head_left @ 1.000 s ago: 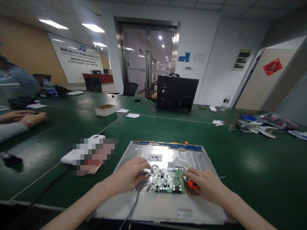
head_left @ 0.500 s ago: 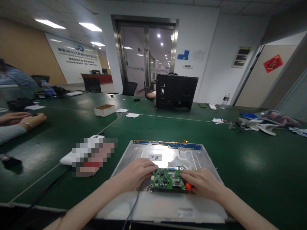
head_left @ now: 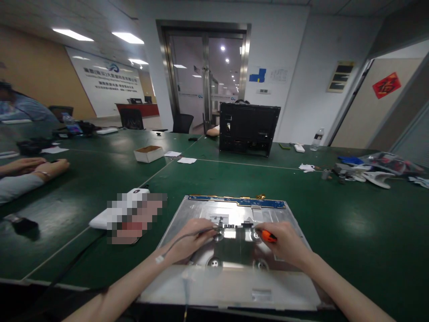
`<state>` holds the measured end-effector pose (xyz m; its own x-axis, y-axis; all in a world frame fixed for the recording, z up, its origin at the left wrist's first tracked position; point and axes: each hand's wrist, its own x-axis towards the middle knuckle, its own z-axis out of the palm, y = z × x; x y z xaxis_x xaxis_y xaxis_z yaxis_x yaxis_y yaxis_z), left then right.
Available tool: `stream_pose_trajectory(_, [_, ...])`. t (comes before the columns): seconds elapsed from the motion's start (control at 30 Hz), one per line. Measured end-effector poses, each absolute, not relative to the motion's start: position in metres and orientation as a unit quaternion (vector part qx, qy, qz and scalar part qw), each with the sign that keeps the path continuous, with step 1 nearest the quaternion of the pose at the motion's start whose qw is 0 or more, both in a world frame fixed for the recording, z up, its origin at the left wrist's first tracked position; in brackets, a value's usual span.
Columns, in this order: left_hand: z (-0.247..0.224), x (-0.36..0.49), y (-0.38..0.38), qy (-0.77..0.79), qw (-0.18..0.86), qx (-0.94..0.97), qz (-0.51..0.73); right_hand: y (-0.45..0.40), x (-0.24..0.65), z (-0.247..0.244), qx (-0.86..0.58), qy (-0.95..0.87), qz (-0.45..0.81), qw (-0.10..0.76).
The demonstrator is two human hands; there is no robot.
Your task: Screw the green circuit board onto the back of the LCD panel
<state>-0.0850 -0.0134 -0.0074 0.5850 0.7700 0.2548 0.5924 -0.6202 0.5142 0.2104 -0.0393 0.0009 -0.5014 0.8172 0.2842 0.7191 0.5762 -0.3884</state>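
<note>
A metal-backed display panel [head_left: 231, 288] lies in front of me, with a blue circuit strip [head_left: 237, 203] along its far edge. Above its middle, the circuit board [head_left: 231, 226] is tipped up so that mostly its edge and connectors face me. My left hand [head_left: 197, 235] pinches the board's left end, and a thin grey cable [head_left: 181, 235] runs from those fingers over the wrist. At the other end, my right hand [head_left: 284, 240] grips the board and also keeps an orange-handled tool [head_left: 268, 236] in its fingers; its tip is hidden. Round metal mounts [head_left: 214, 263] show beneath the board.
To the left lie a white device [head_left: 100, 219] and a blurred-out pinkish item [head_left: 147, 214]. Another person's hands [head_left: 53, 167] rest farther left. A small open box [head_left: 149, 154], a black monitor housing [head_left: 250, 129] and a pile of plastic bags [head_left: 385, 163] stand beyond.
The green board lay face up on the panel; both hands have lifted and tilted it edge-on, away from me. The grey cable now lies over my left wrist.
</note>
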Motion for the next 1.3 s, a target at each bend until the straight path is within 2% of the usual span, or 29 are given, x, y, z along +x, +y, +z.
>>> stream_pose_trajectory(0.13, [-0.004,-0.087,-0.015,0.335,0.216,0.894,0.204,-0.044,0.222,-0.009,-0.385,-0.907,0.005,0.170])
stream_pose_trajectory(0.23, [-0.007,-0.087,-0.015,0.319,0.185,0.907,0.203,-0.048,0.230,-0.018,-0.328,-0.932,-0.075,0.131])
stream_pose_trajectory(0.4, [-0.011,-0.089,-0.015,0.313,0.162,0.915,0.194,-0.053,0.230,-0.024,-0.304,-0.941,-0.127,0.076])
stream_pose_trajectory(0.57, [-0.002,-0.089,-0.021,0.327,0.193,0.908,0.179,-0.057,0.230,-0.025,-0.344,-0.934,-0.082,0.048])
stream_pose_trajectory(0.83, [0.004,-0.091,-0.035,0.368,0.217,0.888,0.169,-0.068,0.232,-0.019,-0.492,-0.858,0.041,0.144])
stream_pose_trajectory(1.3, [0.001,-0.080,-0.027,0.365,0.172,0.905,0.136,-0.059,0.229,-0.005,-0.518,-0.842,0.132,0.072])
